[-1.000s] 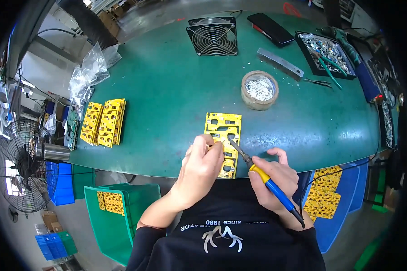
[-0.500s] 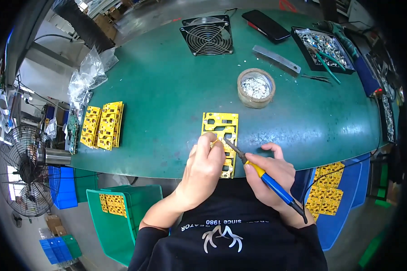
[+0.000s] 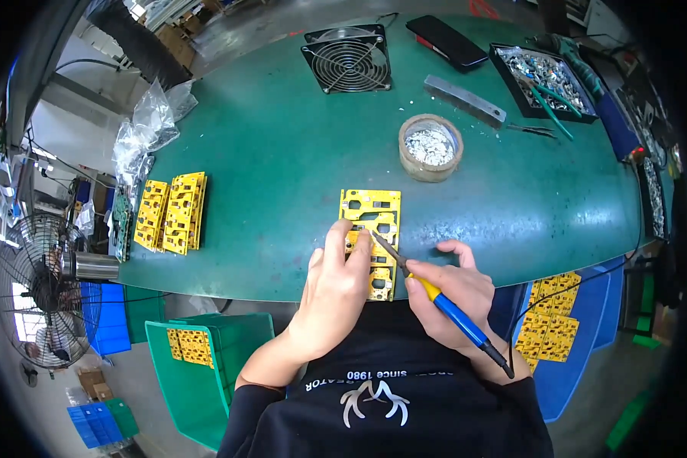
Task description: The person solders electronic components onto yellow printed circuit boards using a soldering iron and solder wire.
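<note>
A yellow circuit board (image 3: 372, 229) lies flat on the green worktop (image 3: 267, 153) near its front edge, at the 6 o'clock side. At 12 o'clock from the board stands a black square fan (image 3: 347, 59); at 1 o'clock, well apart, sits a round tape-roll dish (image 3: 430, 147) filled with small silver parts, and beyond it a grey metal bar (image 3: 464, 100), a dark phone (image 3: 446, 43) and a black tray (image 3: 546, 75) of parts. At 9 o'clock lies a stack of yellow boards (image 3: 173, 211). Nothing stands between the hands and the board. The left hand (image 3: 334, 286) rests on the board's near left part, fingers (image 3: 337, 240) held close together and pressing down on it. The right hand (image 3: 454, 294) has its fingers closed around a soldering iron (image 3: 435, 294) with a blue and yellow handle, its tip touching the board's middle
</note>
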Action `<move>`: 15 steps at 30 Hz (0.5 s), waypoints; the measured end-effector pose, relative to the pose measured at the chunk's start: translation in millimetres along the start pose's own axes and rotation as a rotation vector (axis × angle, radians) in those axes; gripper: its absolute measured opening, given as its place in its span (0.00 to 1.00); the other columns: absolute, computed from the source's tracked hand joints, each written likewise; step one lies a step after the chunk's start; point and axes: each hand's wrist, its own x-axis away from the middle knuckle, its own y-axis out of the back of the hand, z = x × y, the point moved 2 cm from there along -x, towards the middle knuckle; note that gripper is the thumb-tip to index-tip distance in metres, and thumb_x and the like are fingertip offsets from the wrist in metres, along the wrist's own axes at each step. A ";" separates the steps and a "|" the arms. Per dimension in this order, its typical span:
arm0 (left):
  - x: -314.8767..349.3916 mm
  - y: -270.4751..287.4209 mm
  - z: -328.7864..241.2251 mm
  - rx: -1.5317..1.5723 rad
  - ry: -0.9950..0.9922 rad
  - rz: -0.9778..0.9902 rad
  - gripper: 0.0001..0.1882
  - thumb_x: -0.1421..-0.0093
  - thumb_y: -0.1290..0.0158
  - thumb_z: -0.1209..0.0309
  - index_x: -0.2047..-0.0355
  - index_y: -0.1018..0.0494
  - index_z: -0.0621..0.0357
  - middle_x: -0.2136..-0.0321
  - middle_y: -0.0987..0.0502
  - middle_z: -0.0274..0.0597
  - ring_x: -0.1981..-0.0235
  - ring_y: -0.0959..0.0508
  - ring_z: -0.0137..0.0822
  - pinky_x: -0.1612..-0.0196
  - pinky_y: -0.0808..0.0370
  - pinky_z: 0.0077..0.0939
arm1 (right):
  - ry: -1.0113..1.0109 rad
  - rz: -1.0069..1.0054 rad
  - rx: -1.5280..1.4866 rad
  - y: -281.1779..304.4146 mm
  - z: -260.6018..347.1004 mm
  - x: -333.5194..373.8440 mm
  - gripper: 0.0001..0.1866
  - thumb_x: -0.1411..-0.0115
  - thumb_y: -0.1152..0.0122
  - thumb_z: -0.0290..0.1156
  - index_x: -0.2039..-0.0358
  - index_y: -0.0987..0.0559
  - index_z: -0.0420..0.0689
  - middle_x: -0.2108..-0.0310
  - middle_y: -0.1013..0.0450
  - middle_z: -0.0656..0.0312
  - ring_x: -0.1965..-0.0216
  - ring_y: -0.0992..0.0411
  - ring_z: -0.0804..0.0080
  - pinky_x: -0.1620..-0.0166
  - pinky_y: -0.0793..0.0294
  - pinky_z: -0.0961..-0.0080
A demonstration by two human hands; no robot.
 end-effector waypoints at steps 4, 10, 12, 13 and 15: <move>1.0 6.1 1.9 0.032 0.027 0.099 0.19 0.40 0.42 0.85 0.47 0.22 0.66 0.48 0.28 0.56 0.62 0.18 0.56 0.61 0.18 0.45 | 0.004 0.010 0.015 0.4 0.8 0.2 0.14 0.49 0.27 0.19 0.60 0.14 0.41 0.80 0.22 0.66 0.82 0.25 0.74 0.49 0.22 0.59; 3.9 9.0 1.0 0.039 0.036 0.177 0.24 0.40 0.45 0.86 0.42 0.25 0.66 0.47 0.30 0.58 0.58 0.19 0.58 0.58 0.18 0.46 | 0.025 0.021 0.019 1.4 3.9 0.9 0.15 0.50 0.27 0.18 0.60 0.14 0.40 0.82 0.24 0.65 0.82 0.25 0.73 0.49 0.22 0.58; 6.3 8.1 0.5 0.043 0.080 0.236 0.27 0.40 0.45 0.86 0.39 0.27 0.65 0.46 0.30 0.58 0.58 0.19 0.58 0.57 0.19 0.46 | 0.022 0.026 0.020 1.5 4.1 1.1 0.14 0.50 0.27 0.18 0.60 0.14 0.40 0.82 0.24 0.65 0.82 0.25 0.73 0.49 0.22 0.58; 6.9 7.6 0.0 0.042 0.078 0.237 0.27 0.40 0.45 0.86 0.39 0.27 0.65 0.46 0.30 0.58 0.58 0.19 0.58 0.57 0.19 0.46 | 0.018 0.030 0.019 1.5 4.0 1.1 0.14 0.50 0.27 0.18 0.60 0.14 0.40 0.81 0.23 0.64 0.82 0.25 0.73 0.49 0.22 0.57; 7.3 6.0 -1.1 0.035 0.075 0.210 0.28 0.40 0.45 0.87 0.38 0.28 0.66 0.46 0.31 0.58 0.58 0.19 0.58 0.57 0.19 0.47 | 0.015 0.032 0.018 2.2 3.3 0.6 0.14 0.50 0.27 0.19 0.60 0.14 0.40 0.81 0.23 0.64 0.82 0.24 0.73 0.49 0.22 0.57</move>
